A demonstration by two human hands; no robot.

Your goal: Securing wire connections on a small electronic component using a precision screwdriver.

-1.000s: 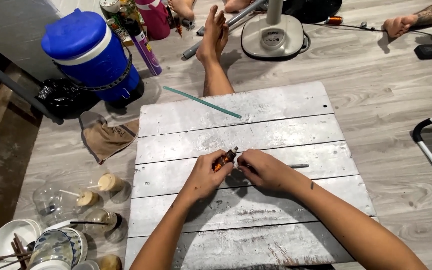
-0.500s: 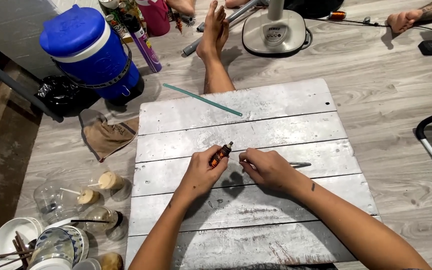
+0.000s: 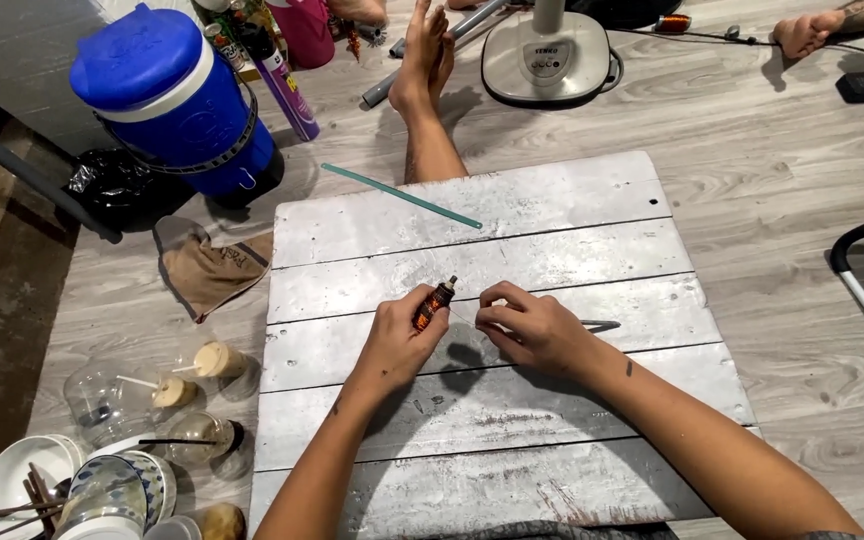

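Note:
My left hand [image 3: 399,343] grips a small dark spool with orange markings [image 3: 435,302], tilted up to the right, over a whitewashed plank board [image 3: 512,250]. My right hand [image 3: 532,327] is just right of it with thumb and forefinger pinched together; a very thin thread seems to run from the spool to those fingers. A thin grey metal tool [image 3: 600,324] lies on the board by my right wrist. A thin teal strip [image 3: 402,196] rests across the board's far left corner.
A blue water cooler [image 3: 177,100] stands at far left, a brown cloth [image 3: 214,268] beside the board. Plastic cups [image 3: 112,395] and stacked bowls [image 3: 62,490] sit near left. A fan base [image 3: 547,58] and my foot [image 3: 422,60] lie beyond the board. Another person's foot [image 3: 812,30] is far right.
My hands have drawn slightly apart. The left hand has tipped the spool more upright, and the right hand has pulled away to the right, fingers pinched.

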